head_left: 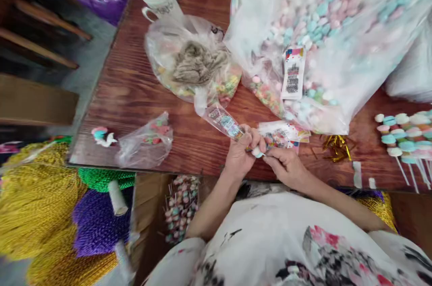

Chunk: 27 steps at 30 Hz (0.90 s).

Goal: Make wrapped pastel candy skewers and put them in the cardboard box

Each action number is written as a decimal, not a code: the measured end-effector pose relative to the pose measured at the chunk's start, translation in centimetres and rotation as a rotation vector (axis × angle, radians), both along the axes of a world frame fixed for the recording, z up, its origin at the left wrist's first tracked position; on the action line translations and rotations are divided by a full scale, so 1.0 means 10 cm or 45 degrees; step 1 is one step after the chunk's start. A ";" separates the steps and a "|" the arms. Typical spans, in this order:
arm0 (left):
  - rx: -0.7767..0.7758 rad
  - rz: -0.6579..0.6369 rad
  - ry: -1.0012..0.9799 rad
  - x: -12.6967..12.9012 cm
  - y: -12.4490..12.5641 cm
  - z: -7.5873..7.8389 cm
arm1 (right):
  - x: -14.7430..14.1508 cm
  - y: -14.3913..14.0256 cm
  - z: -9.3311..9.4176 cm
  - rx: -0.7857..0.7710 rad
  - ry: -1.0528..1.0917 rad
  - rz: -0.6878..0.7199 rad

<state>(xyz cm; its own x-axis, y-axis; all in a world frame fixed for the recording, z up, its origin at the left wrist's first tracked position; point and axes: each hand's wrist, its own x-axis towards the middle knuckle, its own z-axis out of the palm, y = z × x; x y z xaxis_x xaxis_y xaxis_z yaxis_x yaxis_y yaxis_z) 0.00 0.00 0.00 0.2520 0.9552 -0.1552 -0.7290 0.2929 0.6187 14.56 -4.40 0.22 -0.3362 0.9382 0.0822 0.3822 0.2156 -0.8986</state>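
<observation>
At the table's front edge, my left hand (241, 151) is closed around a clear printed wrapper (222, 121) and some pastel pieces (258, 152) that look like a marshmallow lollipop. My right hand (286, 166) pinches at the lower end of those pieces, seemingly on a thin stick; the fingers partly hide it. Just behind my hands lie several printed wrappers (278, 133). To the right, finished-looking lollipops (407, 135) with pastel pieces on white sticks lie in a group. Gold tinsel strips (337, 147) rest between them and my right hand.
A big clear bag of pastel pieces (324, 11) fills the back right, a printed packet (293, 73) on it. Behind left are a bag with a brown cloth (195, 63) and a white mug (160, 0). A small bag (148, 142) lies left. Below, a box holds lollipops (182, 207); bead strands (37, 205) hang left.
</observation>
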 end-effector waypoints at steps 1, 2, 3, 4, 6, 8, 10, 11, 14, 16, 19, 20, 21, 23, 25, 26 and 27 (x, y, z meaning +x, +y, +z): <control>-0.004 -0.009 0.015 0.01 0.00 0.00 | 0.01 0.00 -0.01 0.073 -0.049 -0.037; -0.015 -0.015 0.022 0.02 0.00 0.00 | 0.02 0.00 -0.01 0.148 -0.101 -0.068; -0.034 -0.017 0.023 0.02 -0.01 0.01 | 0.03 0.01 -0.01 0.225 -0.156 -0.092; -0.059 -0.015 0.018 0.02 -0.01 0.01 | 0.04 0.01 -0.01 0.303 -0.212 -0.109; -0.136 -0.004 -0.015 0.01 0.00 0.01 | 0.08 0.02 0.00 0.496 -0.353 -0.117; -0.222 0.044 -0.066 -0.02 0.02 0.01 | 0.12 0.04 0.01 0.601 -0.435 -0.116; -0.295 0.124 -0.113 -0.05 0.03 0.02 | 0.16 0.05 0.01 0.653 -0.460 -0.141; -0.324 0.167 -0.130 -0.05 0.04 0.02 | 0.17 0.06 0.00 0.668 -0.446 -0.155; -0.382 0.240 -0.138 -0.04 0.04 0.06 | 0.17 0.08 -0.03 0.667 -0.330 -0.193; -0.386 0.245 -0.116 0.00 0.01 0.08 | 0.15 0.08 -0.03 0.638 -0.256 -0.208; -0.341 0.204 -0.072 0.08 -0.04 0.08 | 0.11 0.08 0.00 0.599 -0.256 -0.198; -0.316 0.177 -0.059 0.10 -0.05 0.08 | 0.10 0.08 0.02 0.595 -0.288 -0.190; -0.293 0.153 -0.044 0.13 -0.06 0.07 | 0.09 0.09 0.03 0.600 -0.330 -0.182; -0.266 0.133 -0.002 0.17 -0.07 0.04 | 0.08 0.09 0.05 0.629 -0.401 -0.171; -0.267 0.143 0.043 0.18 -0.07 0.01 | 0.10 0.10 0.05 0.650 -0.414 -0.166; -0.268 0.136 0.061 0.18 -0.08 -0.01 | 0.13 0.10 0.04 0.652 -0.404 -0.170; -0.261 0.103 0.081 0.16 -0.10 -0.03 | 0.16 0.10 0.03 0.649 -0.392 -0.181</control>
<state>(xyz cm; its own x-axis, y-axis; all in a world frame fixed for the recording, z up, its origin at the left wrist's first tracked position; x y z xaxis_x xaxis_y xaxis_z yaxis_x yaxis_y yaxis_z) 1.61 -1.03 -0.25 0.1595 0.9186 -0.3617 -0.7164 0.3598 0.5978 16.18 -3.37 0.54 -0.2906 0.8438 0.4513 0.6645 0.5173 -0.5394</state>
